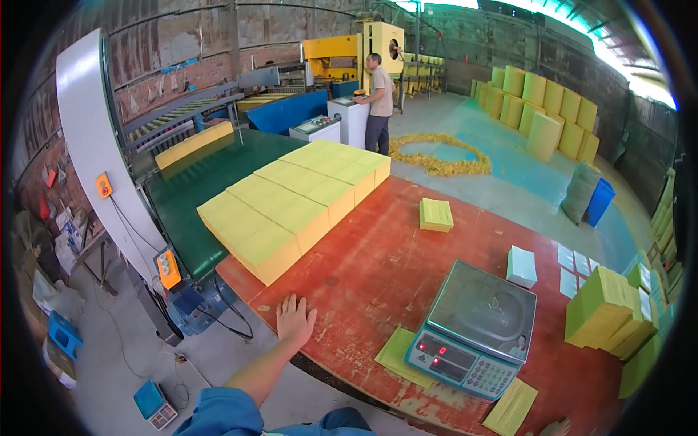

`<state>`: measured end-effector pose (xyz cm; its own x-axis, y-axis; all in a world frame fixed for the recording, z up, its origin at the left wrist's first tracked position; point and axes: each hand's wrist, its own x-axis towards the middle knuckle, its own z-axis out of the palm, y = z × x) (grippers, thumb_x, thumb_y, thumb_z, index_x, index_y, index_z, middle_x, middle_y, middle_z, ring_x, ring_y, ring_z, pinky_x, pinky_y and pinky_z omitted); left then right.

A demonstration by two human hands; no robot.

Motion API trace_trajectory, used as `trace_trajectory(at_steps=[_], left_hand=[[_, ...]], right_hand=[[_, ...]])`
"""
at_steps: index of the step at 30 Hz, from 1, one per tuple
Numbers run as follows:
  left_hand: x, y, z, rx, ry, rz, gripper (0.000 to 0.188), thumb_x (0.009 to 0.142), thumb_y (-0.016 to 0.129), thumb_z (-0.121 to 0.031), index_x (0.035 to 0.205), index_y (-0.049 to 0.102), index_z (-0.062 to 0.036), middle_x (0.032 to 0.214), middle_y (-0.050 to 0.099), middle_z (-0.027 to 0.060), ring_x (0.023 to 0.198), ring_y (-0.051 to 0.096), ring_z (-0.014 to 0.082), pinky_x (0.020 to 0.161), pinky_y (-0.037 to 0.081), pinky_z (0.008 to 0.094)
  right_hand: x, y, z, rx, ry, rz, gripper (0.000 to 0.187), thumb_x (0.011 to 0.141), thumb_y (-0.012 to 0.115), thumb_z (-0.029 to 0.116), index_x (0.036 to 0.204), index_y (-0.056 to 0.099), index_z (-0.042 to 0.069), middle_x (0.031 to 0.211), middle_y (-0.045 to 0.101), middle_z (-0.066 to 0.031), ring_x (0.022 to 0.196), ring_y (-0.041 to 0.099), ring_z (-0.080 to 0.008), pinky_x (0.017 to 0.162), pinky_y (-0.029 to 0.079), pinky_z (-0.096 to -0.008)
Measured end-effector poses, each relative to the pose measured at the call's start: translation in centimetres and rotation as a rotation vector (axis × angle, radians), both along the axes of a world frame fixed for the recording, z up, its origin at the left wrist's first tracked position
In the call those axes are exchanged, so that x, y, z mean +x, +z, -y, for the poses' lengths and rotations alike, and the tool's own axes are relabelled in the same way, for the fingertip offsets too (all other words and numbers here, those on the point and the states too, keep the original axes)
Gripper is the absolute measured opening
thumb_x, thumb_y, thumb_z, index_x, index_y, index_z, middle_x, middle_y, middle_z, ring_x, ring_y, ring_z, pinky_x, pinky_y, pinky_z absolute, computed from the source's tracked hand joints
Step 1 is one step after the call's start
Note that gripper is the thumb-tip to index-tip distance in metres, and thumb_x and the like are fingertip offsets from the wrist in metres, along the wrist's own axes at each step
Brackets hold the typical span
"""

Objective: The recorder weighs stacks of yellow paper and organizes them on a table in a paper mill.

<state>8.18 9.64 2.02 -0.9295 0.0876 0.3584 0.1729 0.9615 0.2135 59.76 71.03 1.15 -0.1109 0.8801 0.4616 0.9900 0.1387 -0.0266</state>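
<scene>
My left hand [295, 320] lies flat on the red tabletop [349, 291], fingers spread, near the table's left corner. Just beyond it sits a long block of yellow paper stacks [294, 196], side by side, reaching partly over the green conveyor belt [211, 182]. Only a small part of my right hand [557, 427] shows at the lower edge; its fingers are mostly cut off. Nearest to it is a thin yellow paper bundle [511, 407] in front of a digital scale [476, 327]. The scale's pan holds nothing. More yellow sheets [401, 356] lie partly under its left side.
A small yellow stack [436, 215] and a white paper stack [521, 266] stand on the table. Tall yellow stacks [607, 309] fill its right end. A white machine post [91, 145] rises at left. A person [379, 102] stands at a control console [350, 122] beyond.
</scene>
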Motion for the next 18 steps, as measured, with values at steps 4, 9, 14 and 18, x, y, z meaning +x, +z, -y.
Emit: trace_trajectory(at_steps=[4,9,14,18], left_hand=[[0.02,0.32,0.01,-0.010,0.010,0.027,0.052,0.096,0.051,-0.042,0.131,0.054,-0.0045,0.144,0.046,0.0221,0.137,0.039,0.0358,0.116,0.025,0.0522],[0.21,0.42,0.12,0.000,0.003,0.018,0.052,0.097,0.050,-0.043,0.132,0.054,-0.0048,0.145,0.045,0.0217,0.139,0.037,0.0355,0.116,0.025,0.0522],[0.20,0.49,-0.07,-0.009,0.025,0.045,0.052,0.097,0.050,-0.043,0.132,0.054,-0.0049,0.145,0.045,0.0207,0.139,0.037,0.0347,0.117,0.024,0.0515],[0.20,0.52,0.00,-0.016,0.019,0.050,0.052,0.097,0.050,-0.043,0.132,0.054,-0.0054,0.147,0.044,0.0203,0.140,0.036,0.0340,0.117,0.023,0.0512]], right_hand=[[-0.28,0.12,0.28,-0.008,-0.033,0.023,0.037,0.090,0.048,0.022,0.122,0.064,0.009,0.123,0.064,-0.0143,0.113,0.061,-0.0347,0.089,0.049,-0.0534],[-0.48,0.80,0.16,-0.111,-0.067,0.002,0.036,0.091,0.048,0.023,0.122,0.062,0.010,0.122,0.064,-0.0137,0.111,0.061,-0.0340,0.089,0.049,-0.0537],[-0.09,0.10,-0.02,-0.009,-0.053,0.074,0.036,0.091,0.048,0.023,0.123,0.059,0.012,0.115,0.066,-0.0115,0.105,0.063,-0.0336,0.084,0.050,-0.0539],[0.15,0.24,0.43,0.029,-0.042,0.113,0.034,0.091,0.048,0.023,0.120,0.061,0.012,0.113,0.066,-0.0118,0.102,0.063,-0.0340,0.082,0.051,-0.0534]])
